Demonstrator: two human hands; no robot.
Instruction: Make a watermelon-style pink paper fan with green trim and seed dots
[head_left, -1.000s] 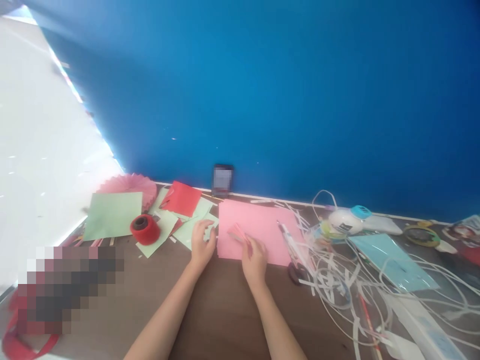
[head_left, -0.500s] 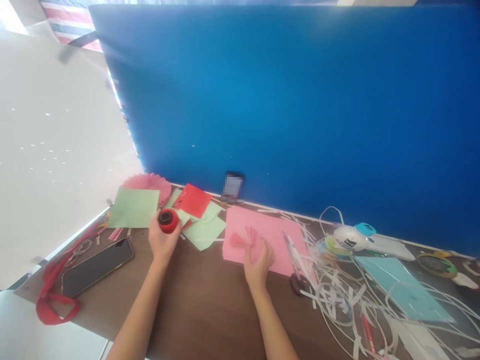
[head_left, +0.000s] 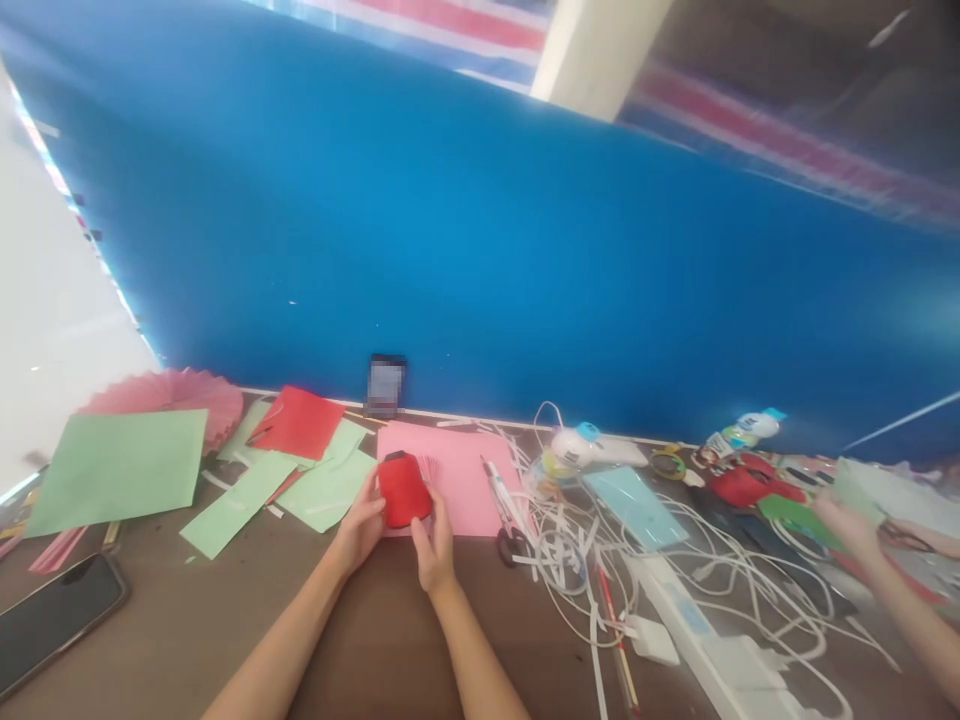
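Observation:
My left hand (head_left: 361, 524) and my right hand (head_left: 436, 543) hold a red spool of thread (head_left: 403, 488) between them, just above the brown table (head_left: 225, 600). The left fingers grip its left side; the right fingers close on its right and lower side. Behind the spool a small folded pink paper fan (head_left: 429, 467) shows, at my right fingers; I cannot tell whether they hold it. Under both lies a pink paper sheet (head_left: 465, 480).
Green sheets (head_left: 120, 468), a red sheet (head_left: 298, 422) and a pink pleated fan (head_left: 169, 392) lie left. A phone (head_left: 52, 625) lies at front left. Scissors (head_left: 508, 520), white paper strips, cables (head_left: 720, 560) and a glue gun (head_left: 592, 447) crowd the right. Another person's hand (head_left: 847, 520) reaches in at right.
My left hand reached left, picked up the red spool and brought it in front of the pink sheet. My right hand joined it there. The camera swung right.

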